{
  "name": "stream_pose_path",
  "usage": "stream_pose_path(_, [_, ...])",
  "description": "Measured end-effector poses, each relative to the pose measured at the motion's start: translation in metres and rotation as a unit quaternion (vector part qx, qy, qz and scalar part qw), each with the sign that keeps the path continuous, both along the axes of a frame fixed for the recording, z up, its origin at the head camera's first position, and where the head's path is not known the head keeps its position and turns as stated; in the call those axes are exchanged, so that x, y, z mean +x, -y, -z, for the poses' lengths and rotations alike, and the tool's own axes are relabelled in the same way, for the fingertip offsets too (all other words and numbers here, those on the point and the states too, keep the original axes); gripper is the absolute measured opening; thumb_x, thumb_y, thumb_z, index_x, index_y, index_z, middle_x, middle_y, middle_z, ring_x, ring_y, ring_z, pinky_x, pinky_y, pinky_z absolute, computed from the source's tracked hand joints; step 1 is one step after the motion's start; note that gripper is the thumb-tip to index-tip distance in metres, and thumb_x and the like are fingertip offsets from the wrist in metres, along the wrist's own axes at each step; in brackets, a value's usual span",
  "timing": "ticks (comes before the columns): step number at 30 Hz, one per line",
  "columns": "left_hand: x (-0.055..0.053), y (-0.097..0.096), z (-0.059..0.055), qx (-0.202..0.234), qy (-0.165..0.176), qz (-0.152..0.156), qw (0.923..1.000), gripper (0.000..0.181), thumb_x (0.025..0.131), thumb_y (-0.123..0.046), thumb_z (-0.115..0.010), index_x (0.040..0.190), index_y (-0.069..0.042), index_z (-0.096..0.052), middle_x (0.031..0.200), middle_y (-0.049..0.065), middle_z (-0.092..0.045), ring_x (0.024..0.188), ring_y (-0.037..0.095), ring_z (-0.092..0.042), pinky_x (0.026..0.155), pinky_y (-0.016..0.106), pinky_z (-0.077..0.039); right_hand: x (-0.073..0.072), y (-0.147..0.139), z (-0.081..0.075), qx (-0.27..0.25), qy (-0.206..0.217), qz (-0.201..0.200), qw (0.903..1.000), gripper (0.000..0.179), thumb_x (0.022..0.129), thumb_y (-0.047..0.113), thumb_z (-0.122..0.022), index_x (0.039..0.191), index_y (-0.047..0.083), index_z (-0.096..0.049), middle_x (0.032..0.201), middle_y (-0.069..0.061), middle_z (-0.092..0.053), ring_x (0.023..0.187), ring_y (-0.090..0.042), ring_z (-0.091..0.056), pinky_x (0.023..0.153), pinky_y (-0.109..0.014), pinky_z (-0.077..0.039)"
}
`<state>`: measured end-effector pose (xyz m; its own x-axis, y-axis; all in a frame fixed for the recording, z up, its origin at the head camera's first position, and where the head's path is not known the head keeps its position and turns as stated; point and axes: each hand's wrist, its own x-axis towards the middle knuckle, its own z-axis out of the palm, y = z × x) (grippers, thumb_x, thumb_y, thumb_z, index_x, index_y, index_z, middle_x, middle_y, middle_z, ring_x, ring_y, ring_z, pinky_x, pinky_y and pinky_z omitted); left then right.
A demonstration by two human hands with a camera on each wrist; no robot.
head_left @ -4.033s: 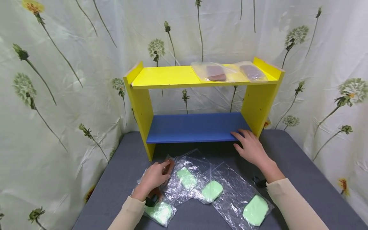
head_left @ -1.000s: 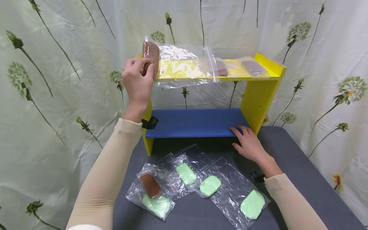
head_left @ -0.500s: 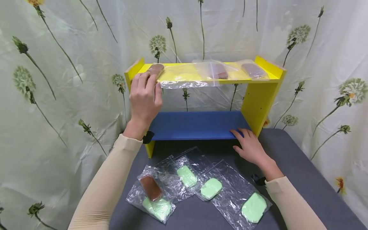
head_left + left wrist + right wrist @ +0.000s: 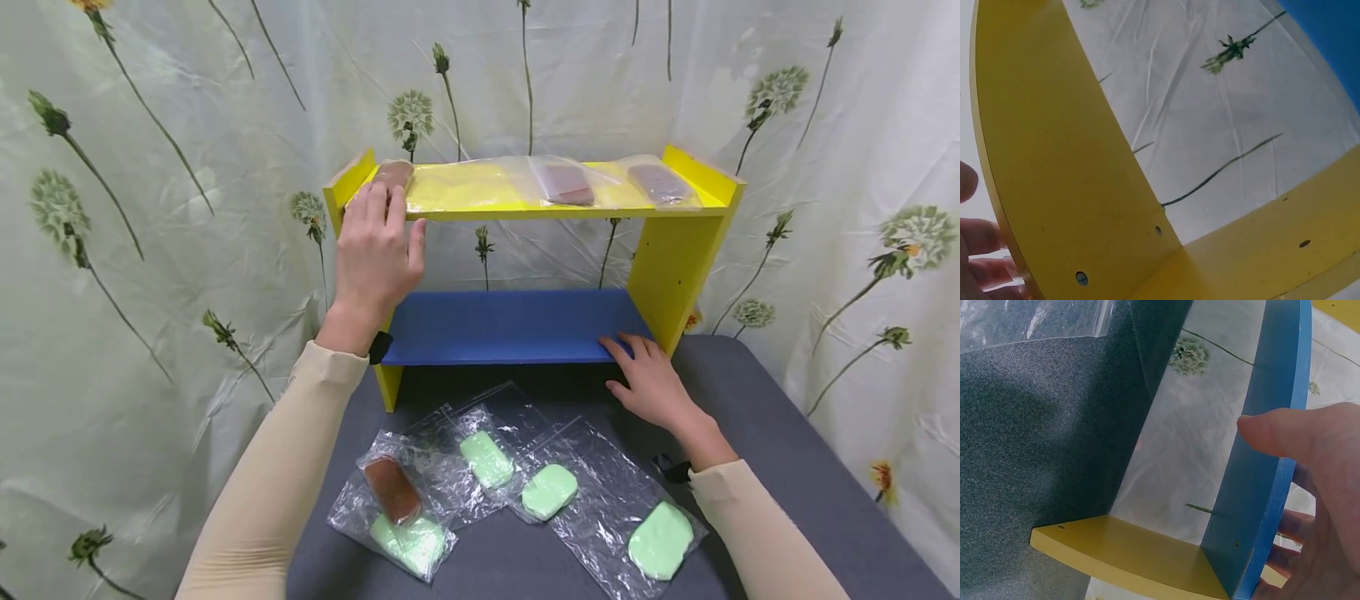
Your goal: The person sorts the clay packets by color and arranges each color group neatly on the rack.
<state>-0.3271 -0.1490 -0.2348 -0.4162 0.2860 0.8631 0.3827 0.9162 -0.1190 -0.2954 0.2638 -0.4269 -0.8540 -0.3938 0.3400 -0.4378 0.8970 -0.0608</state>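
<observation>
My left hand [image 4: 375, 258] is at the left end of the yellow top shelf [image 4: 525, 214], fingers extended over a brown slab [image 4: 395, 172] in a clear zip bag [image 4: 465, 187]. The bag lies flat along the shelf, its zip end overlapping another bagged brown slab [image 4: 566, 185]. A further bagged slab [image 4: 662, 183] lies at the right end. In the left wrist view, fingers [image 4: 982, 237] show beyond the shelf's front edge. My right hand [image 4: 652, 383] rests on the front edge of the blue shelf [image 4: 502, 325], fingers on top, thumb [image 4: 1272, 431] under the edge.
On the dark grey table [image 4: 495, 567] below lie several bagged pale green slabs, one at the right [image 4: 662, 540]. A bagged brown slab [image 4: 392, 490] overlaps a green slab [image 4: 411, 542] at the left. A flowered curtain [image 4: 150, 333] hangs behind.
My left hand has lifted a bagged brown slab from the table pile and laid it on the top shelf's left end; the bag now lies flatter and farther back. The right hand stays put.
</observation>
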Motion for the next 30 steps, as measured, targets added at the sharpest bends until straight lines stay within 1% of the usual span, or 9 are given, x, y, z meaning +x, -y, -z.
stream_pose_path(3, [0.000,0.001,-0.001,-0.010,0.012,-0.011,0.9998,0.057,0.105,-0.034,-0.041,0.138,0.012,-0.052,0.135,0.031,-0.050,0.131,0.046,-0.044,0.118,0.046,-0.027,0.000,0.000,0.000,-0.001,0.002,0.002,1.0000,0.075,0.093,0.028,-0.072,0.156,0.011,-0.035,0.150,-0.028,-0.034,0.135,-0.052,-0.032,0.111,-0.065,-0.025])
stream_pose_path(6, [0.000,0.002,-0.001,-0.009,0.021,-0.017,0.9996,0.058,0.104,-0.034,-0.042,0.138,0.012,-0.051,0.135,0.031,-0.050,0.131,0.046,-0.044,0.118,0.046,-0.027,-0.001,0.001,0.001,0.001,0.000,0.004,1.0000,0.076,0.093,0.028,-0.072,0.156,0.010,-0.035,0.150,-0.028,-0.034,0.135,-0.052,-0.032,0.111,-0.065,-0.025])
stream_pose_path(13, [0.001,0.008,0.001,0.001,0.038,-0.012,0.9992,0.056,0.103,-0.033,-0.045,0.140,0.010,-0.051,0.138,0.030,-0.049,0.134,0.045,-0.043,0.119,0.045,-0.025,-0.001,0.002,0.003,0.002,-0.002,0.004,1.0000,0.076,0.092,0.028,-0.073,0.156,0.010,-0.036,0.150,-0.028,-0.034,0.135,-0.052,-0.032,0.110,-0.067,-0.025])
stream_pose_path(18, [0.004,0.011,0.001,0.001,0.041,-0.022,0.9989,0.054,0.103,-0.031,-0.046,0.142,0.006,-0.051,0.143,0.029,-0.046,0.137,0.044,-0.040,0.120,0.047,-0.022,0.000,0.001,0.004,0.002,0.000,0.007,1.0000,0.076,0.092,0.028,-0.073,0.156,0.011,-0.035,0.151,-0.028,-0.033,0.135,-0.052,-0.031,0.110,-0.067,-0.025])
stream_pose_path(19, [0.005,0.011,0.001,0.001,0.038,-0.023,0.9990,0.054,0.103,-0.030,-0.046,0.142,0.005,-0.051,0.145,0.029,-0.045,0.139,0.043,-0.039,0.120,0.048,-0.021,0.000,0.001,0.004,0.002,0.000,0.008,1.0000,0.076,0.092,0.028,-0.073,0.156,0.011,-0.035,0.151,-0.028,-0.033,0.135,-0.052,-0.031,0.110,-0.067,-0.025])
stream_pose_path(21, [0.007,0.011,0.002,0.002,0.024,-0.013,0.9996,0.052,0.102,-0.028,-0.047,0.143,0.004,-0.051,0.148,0.029,-0.042,0.140,0.043,-0.037,0.120,0.049,-0.020,0.000,0.001,0.004,0.002,0.000,0.011,0.9999,0.076,0.092,0.029,-0.073,0.157,0.012,-0.035,0.151,-0.028,-0.033,0.136,-0.052,-0.031,0.110,-0.067,-0.024])
stream_pose_path(25, [0.015,0.014,0.006,-0.009,-0.026,0.028,0.9992,0.048,0.098,-0.018,-0.051,0.141,0.004,-0.054,0.147,0.029,-0.043,0.140,0.043,-0.038,0.118,0.051,-0.026,0.001,0.001,0.004,0.005,0.001,0.014,0.9999,0.077,0.093,0.030,-0.072,0.157,0.011,-0.034,0.151,-0.028,-0.033,0.135,-0.052,-0.031,0.110,-0.067,-0.024])
stream_pose_path(28, [0.024,0.017,0.011,-0.030,-0.061,0.057,0.9961,0.045,0.095,-0.012,-0.052,0.137,0.005,-0.057,0.145,0.030,-0.046,0.138,0.044,-0.041,0.115,0.052,-0.031,0.001,0.001,0.004,0.005,-0.001,0.011,0.9999,0.077,0.093,0.030,-0.072,0.157,0.011,-0.034,0.151,-0.028,-0.033,0.135,-0.052,-0.031,0.110,-0.067,-0.024])
stream_pose_path(30, [0.030,0.018,0.014,-0.046,-0.076,0.072,0.9935,0.044,0.095,-0.011,-0.052,0.136,0.005,-0.059,0.144,0.030,-0.047,0.138,0.045,-0.041,0.113,0.053,-0.034,0.000,0.002,0.003,0.005,-0.004,0.010,0.9999,0.076,0.093,0.029,-0.072,0.156,0.010,-0.035,0.151,-0.028,-0.033,0.135,-0.052,-0.031,0.110,-0.067,-0.024])
